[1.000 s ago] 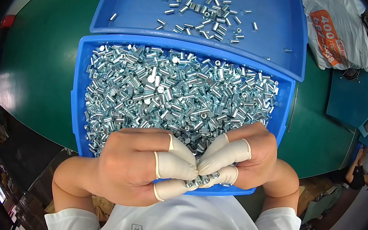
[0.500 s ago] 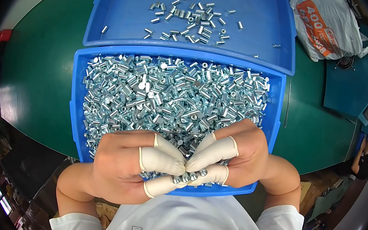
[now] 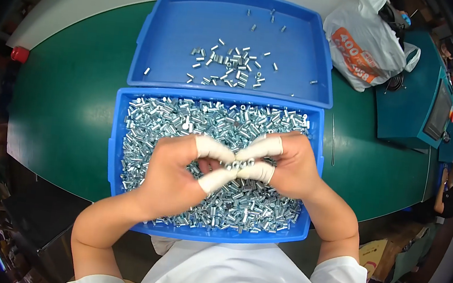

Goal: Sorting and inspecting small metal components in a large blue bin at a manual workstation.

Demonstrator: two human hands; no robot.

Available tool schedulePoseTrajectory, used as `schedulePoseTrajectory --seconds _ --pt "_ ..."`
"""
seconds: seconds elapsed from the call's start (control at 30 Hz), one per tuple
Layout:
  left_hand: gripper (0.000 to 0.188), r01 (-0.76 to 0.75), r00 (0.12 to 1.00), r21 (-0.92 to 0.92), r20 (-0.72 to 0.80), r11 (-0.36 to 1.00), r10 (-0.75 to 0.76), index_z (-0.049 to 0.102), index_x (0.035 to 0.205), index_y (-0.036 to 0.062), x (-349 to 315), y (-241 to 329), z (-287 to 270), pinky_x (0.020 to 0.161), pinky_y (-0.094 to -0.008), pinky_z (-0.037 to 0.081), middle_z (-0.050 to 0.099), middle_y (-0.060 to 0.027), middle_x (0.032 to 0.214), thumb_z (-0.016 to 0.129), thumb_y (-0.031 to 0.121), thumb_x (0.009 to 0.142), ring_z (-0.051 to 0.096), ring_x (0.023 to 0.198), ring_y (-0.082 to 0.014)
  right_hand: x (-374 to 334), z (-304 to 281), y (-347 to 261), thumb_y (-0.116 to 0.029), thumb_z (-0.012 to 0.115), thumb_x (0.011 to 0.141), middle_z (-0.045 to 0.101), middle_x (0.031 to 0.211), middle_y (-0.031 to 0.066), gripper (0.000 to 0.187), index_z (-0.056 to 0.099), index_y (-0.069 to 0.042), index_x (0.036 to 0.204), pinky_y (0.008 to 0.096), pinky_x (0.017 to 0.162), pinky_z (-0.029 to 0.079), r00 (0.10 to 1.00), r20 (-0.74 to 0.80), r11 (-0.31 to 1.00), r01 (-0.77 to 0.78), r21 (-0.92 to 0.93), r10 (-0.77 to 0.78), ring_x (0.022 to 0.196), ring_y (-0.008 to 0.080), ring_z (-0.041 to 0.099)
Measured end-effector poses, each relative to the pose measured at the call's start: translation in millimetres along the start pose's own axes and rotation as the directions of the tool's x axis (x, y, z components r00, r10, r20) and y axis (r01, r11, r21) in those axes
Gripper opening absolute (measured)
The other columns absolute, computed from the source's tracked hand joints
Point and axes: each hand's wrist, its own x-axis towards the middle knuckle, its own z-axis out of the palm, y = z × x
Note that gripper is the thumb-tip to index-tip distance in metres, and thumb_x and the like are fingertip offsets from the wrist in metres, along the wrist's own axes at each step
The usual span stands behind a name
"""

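the left hand (image 3: 175,168) and right hand (image 3: 294,168), their fingertips in cream finger cots (image 3: 217,181), meet and pinch a short row of metal pieces (image 3: 241,166) between them. the row is above a blue near tray (image 3: 113,171) heaped with loose pieces (image 3: 230,211). beyond it, a blue far tray (image 3: 195,19) holds a scatter (image 3: 234,65) of similar ones. both trays rest on a green tabletop (image 3: 65,102); a white bag (image 3: 361,37) sits to the far tray's right.
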Motion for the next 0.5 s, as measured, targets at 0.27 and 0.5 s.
schedulePoseTrajectory --seconds 0.27,0.5 --pt "0.02 0.091 0.995 0.182 -0.061 0.979 -0.081 0.074 0.106 -0.0022 98 -47 -29 0.073 -0.0299 0.057 0.076 -0.011 0.093 0.078 0.006 0.088 0.07 0.08 -0.0147 88 -34 20 -0.016 0.083 0.085 0.078 0.088 0.0098 0.028 0.076 0.002 0.105 0.0319 0.069 0.055 0.981 -0.163 0.906 -0.161 -0.392 0.104 0.074 0.0136 0.069" --pt "0.03 -0.006 0.981 0.475 -0.167 0.88 0.098 0.072 0.117 0.002 95 -58 -53 0.072 -0.0303 0.056 0.075 -0.0114 0.096 0.077 0.004 0.087 0.067 0.075 -0.0156 82 -42 26 -0.013 0.08 0.086 0.077 0.095 0.012 0.034 0.073 -0.001 0.117 0.0296 0.062 0.052 0.953 -0.253 0.69 -0.069 -0.721 -0.169 0.062 0.0129 0.06"
